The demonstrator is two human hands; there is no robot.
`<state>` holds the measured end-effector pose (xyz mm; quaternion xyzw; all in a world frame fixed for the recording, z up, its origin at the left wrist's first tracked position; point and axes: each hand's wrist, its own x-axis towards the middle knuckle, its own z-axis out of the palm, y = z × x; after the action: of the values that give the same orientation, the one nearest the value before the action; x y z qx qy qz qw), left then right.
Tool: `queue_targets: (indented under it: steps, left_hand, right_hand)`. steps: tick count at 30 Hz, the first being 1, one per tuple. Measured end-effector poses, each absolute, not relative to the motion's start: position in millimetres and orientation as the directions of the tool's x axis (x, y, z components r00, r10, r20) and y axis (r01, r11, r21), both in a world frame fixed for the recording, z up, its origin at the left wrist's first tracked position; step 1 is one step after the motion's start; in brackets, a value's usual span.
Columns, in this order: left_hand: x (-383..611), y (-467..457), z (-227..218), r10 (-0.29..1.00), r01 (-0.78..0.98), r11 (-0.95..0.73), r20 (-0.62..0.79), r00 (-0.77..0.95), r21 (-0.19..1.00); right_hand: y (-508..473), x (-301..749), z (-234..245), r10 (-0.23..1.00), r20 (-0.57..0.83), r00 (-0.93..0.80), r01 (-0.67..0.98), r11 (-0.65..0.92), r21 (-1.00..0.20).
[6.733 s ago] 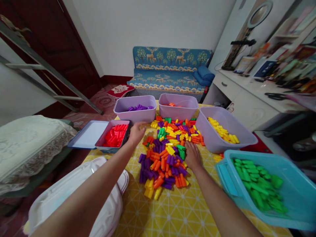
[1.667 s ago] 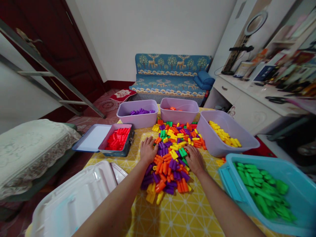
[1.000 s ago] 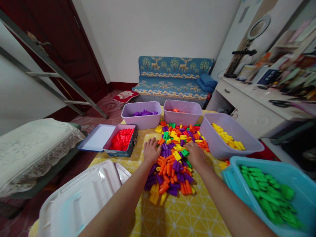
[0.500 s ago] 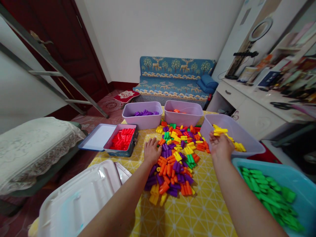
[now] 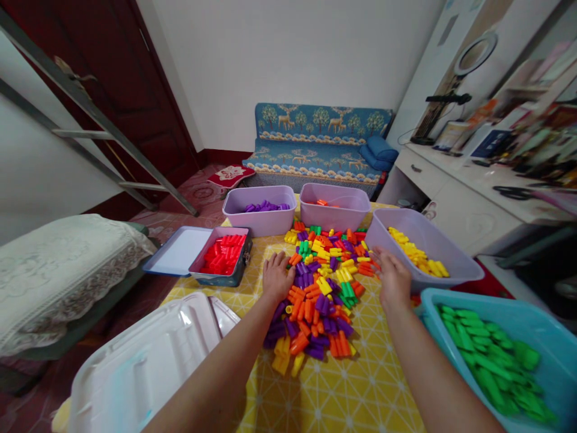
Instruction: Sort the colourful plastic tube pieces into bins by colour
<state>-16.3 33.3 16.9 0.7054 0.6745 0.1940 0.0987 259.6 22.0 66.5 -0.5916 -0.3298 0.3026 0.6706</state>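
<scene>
A heap of orange, purple, yellow, green and red plastic building pieces (image 5: pixel 311 300) lies on the yellow patterned tablecloth (image 5: pixel 360 385). At the heap's left edge my left hand (image 5: pixel 277 276) rests palm down with its fingers stretched out. My right hand (image 5: pixel 393 276) hovers at the heap's right side, fingers apart and holding nothing, just in front of a lilac bin (image 5: pixel 455 270). Yellow pieces (image 5: pixel 417 252) lie inside that bin. Nearer to me, a turquoise bin (image 5: pixel 433 300) holds green pieces (image 5: pixel 496 355).
Behind the heap stand a lilac bin (image 5: pixel 259 222) with purple pieces and another lilac bin (image 5: pixel 336 216) with a few orange ones. To the left are an open tin box (image 5: pixel 225 279) of red pieces and a whitish plastic lid (image 5: pixel 148 355). A blue sofa (image 5: pixel 315 150) stands beyond the table.
My right hand has let go of yellow pieces into the right lilac bin and drawn back left out of it, toward the heap. The left hand has stayed in place.
</scene>
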Motion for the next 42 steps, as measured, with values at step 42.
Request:
queue_targets:
  steps: [42]
  left_hand:
    - [-15.4, 31.8, 19.4, 0.991, 0.912, -0.07, 0.133, 0.017, 0.403]
  right_hand:
    - [-5.6, 249.4, -20.9, 0.922, 0.382, 0.054, 0.998, -0.032, -0.061]
